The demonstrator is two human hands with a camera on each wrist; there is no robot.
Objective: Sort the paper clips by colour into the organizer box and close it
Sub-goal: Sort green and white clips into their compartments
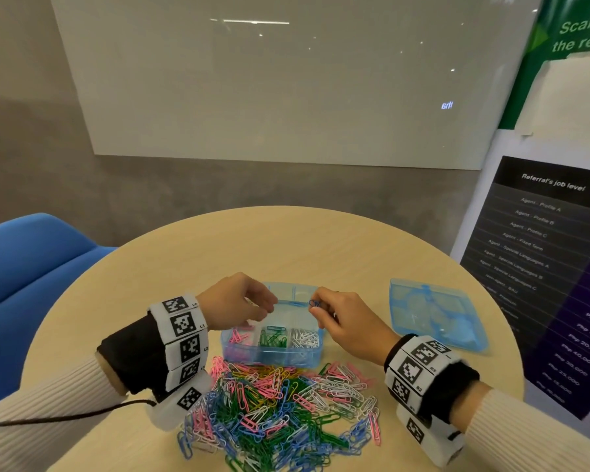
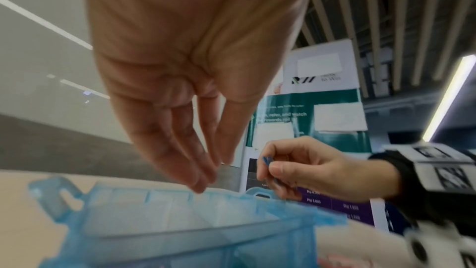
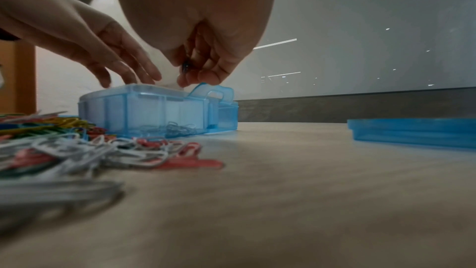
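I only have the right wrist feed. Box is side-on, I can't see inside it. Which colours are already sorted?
Observer: From the head view, the near row of the organizer box holds pink clips left, green clips middle, white clips right.
Operator: What colour is the right hand pinching? It reads dark here.
Observer: Blue. The right hand pinches a blue clip over the box's far row.
Operator: Left hand holding anything?
Observer: The left wrist view shows the left hand with fingers straight and nothing between them.
Operator: Any yellow left to sort?
Observer: Yes, yellow clips lie in the mixed pile in front of the box.
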